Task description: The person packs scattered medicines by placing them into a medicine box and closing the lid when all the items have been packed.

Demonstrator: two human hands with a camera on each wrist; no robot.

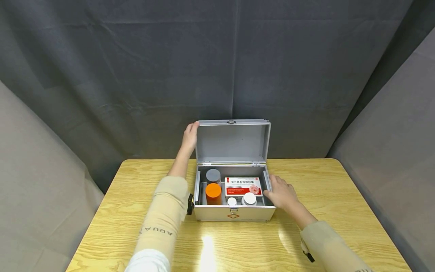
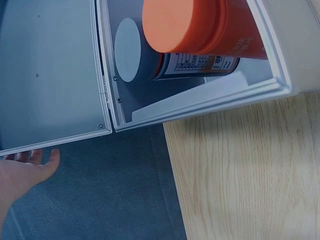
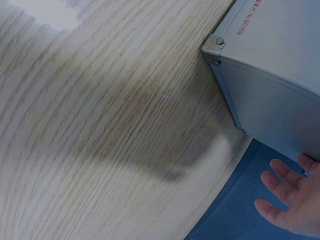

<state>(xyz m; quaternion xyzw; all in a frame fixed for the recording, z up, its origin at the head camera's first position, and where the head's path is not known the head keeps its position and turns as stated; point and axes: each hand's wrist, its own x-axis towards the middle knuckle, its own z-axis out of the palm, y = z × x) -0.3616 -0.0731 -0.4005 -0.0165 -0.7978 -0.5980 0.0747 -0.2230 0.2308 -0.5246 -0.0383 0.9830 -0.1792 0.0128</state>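
Note:
A silver aluminium medicine case [image 1: 214, 214] stands on the table with its lid [image 1: 234, 142] raised. My left hand [image 1: 190, 136] touches the lid's upper left corner; in the left wrist view the fingers [image 2: 51, 161] reach behind the lid's edge. My right hand [image 1: 283, 192] rests against the case's right wall, its fingers [image 3: 277, 187] loosely extended in the right wrist view. Inside the case stand an orange-capped bottle [image 1: 213, 193], a grey-capped bottle [image 1: 213, 176], two white-capped bottles [image 1: 249, 198] and a white and red medicine box [image 1: 242, 186].
The wooden table [image 1: 326, 200] reaches out on both sides of the case and in front of it. A dark grey curtain [image 1: 170, 75] hangs behind, and pale fabric panels [image 1: 37, 181] flank the table left and right.

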